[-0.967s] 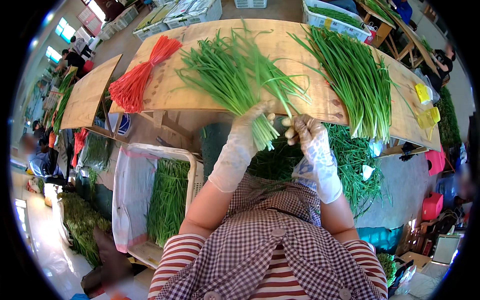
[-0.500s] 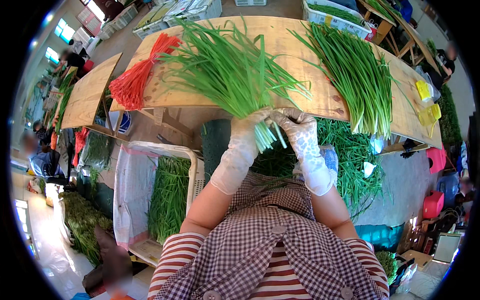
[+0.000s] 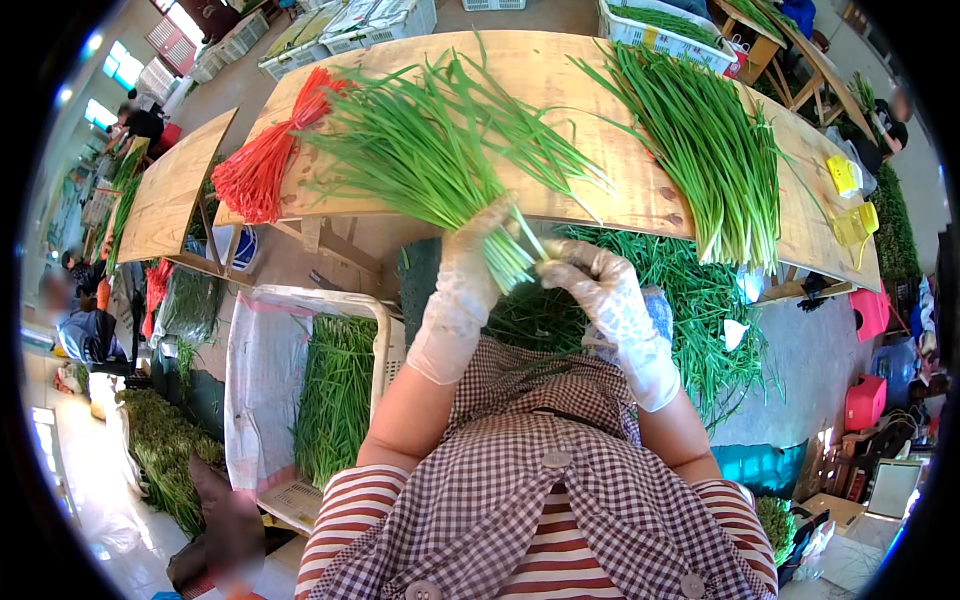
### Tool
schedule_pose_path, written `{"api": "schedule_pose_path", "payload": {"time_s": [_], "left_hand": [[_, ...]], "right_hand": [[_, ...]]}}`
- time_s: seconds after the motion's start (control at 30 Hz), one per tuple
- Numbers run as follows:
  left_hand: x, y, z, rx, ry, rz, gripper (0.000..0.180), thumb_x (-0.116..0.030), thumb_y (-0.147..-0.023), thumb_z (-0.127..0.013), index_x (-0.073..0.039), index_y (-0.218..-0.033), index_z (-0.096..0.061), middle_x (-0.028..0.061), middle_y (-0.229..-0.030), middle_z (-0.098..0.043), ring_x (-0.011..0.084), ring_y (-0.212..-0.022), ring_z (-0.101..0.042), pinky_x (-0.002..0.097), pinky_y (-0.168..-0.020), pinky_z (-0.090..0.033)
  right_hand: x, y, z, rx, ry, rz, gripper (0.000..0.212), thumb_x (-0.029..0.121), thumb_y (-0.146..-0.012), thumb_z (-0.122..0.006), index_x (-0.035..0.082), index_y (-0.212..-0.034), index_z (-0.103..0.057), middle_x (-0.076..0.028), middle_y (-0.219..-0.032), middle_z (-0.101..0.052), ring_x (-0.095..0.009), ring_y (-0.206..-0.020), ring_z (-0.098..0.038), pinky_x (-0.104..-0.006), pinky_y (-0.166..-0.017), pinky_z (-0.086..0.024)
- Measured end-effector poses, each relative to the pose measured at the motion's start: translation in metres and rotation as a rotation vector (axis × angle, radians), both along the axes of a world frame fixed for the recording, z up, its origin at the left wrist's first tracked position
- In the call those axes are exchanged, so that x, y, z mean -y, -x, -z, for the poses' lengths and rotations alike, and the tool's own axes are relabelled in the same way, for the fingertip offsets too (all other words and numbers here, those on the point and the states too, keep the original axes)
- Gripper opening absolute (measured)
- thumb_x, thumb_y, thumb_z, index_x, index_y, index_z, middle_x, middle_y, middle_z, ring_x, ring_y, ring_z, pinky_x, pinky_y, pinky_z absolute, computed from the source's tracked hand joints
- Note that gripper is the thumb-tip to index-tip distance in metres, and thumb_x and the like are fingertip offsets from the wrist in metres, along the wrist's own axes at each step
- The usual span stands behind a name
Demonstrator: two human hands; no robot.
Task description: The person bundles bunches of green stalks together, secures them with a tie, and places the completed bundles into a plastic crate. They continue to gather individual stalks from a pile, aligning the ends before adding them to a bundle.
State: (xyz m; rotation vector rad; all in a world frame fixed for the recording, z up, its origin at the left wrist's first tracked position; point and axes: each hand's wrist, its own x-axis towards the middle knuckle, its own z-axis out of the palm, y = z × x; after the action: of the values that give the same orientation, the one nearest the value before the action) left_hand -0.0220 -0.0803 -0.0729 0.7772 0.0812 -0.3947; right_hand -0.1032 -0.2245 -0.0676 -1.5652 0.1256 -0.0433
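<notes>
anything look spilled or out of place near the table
Loose green leaves lie tangled below the table, with a white scrap on them; that looks messy against the neatly aligned stalks on top.

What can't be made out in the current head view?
- Head view, left hand, inner side: hidden by the green bunch it holds.
- Head view, stalks at the right hand: too small to count.
- Head view, white basket, lower right corner: covered by the left sleeve.
- Head view, white crate, top centre: cut off by the upper edge.
</notes>
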Motion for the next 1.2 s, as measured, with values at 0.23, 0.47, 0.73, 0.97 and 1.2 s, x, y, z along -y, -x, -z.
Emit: {"api": "schedule_pose_path", "payload": {"time_s": [0.23, 0.47, 0.73, 0.97, 1.2], "left_hand": [[-0.013, 0.003, -0.026, -0.011, 0.268, -0.003, 0.011, -0.006, -0.080, -0.057, -0.001, -0.088, -0.051, 0.0064, -0.077, -0.057, 0.0164, -0.070, -0.058, 0.0332, -0.070, -0.051], [-0.008, 0.001, 0.000, -0.027, 0.231, -0.017, 0.012, -0.007, -0.082, -0.056, -0.001, -0.091, -0.053, 0.0059, -0.078, -0.056, 0.0175, -0.070, -0.057, 0.0347, -0.079, -0.050], [0.010, 0.010, -0.008, -0.053, 0.087, 0.240, 0.023, -0.009, -0.078, -0.057, 0.003, -0.098, -0.055, 0.0142, -0.092, -0.062, 0.0249, -0.083, -0.062, 0.0433, -0.077, -0.051], [-0.027, -0.002, -0.075, 0.283, 0.591, 0.093, 0.038, -0.011, -0.081, -0.059, 0.003, -0.113, -0.043, -0.0002, -0.069, -0.049, 0.0127, -0.059, -0.049, 0.0325, -0.077, -0.045], [-0.005, -0.005, -0.048, -0.017, 0.179, -0.089, 0.010, -0.010, -0.081, -0.056, -0.005, -0.089, -0.052, 0.0032, -0.075, -0.056, 0.0165, -0.068, -0.059, 0.0342, -0.079, -0.052]], "right_hand": [[0.029, -0.032, -0.001, 0.505, 0.970, 0.496, 0.026, 0.032, -0.072, -0.068, 0.007, -0.077, -0.064, -0.012, -0.063, -0.060, -0.028, -0.056, -0.058, -0.0351, -0.050, -0.046], [0.041, -0.040, 0.018, 0.270, 1.130, 0.380, 0.023, 0.027, -0.081, -0.058, 0.004, -0.084, -0.062, -0.012, -0.068, -0.062, -0.028, -0.059, -0.059, -0.0349, -0.055, -0.047], [0.006, -0.029, 0.022, 0.253, 0.566, 0.142, 0.017, 0.020, -0.082, -0.054, 0.004, -0.079, -0.060, -0.018, -0.067, -0.058, -0.035, -0.062, -0.058, -0.0409, -0.056, -0.048], [0.068, -0.066, 0.005, 0.605, 1.445, 0.746, 0.024, 0.027, -0.071, -0.066, 0.008, -0.084, -0.062, -0.008, -0.073, -0.058, -0.024, -0.063, -0.057, -0.0363, -0.058, -0.046], [0.068, -0.079, 0.050, 0.292, 1.747, 0.599, 0.017, 0.023, -0.075, -0.058, 0.007, -0.071, -0.054, -0.009, -0.058, -0.055, -0.027, -0.051, -0.056, -0.0367, -0.045, -0.045]]}}
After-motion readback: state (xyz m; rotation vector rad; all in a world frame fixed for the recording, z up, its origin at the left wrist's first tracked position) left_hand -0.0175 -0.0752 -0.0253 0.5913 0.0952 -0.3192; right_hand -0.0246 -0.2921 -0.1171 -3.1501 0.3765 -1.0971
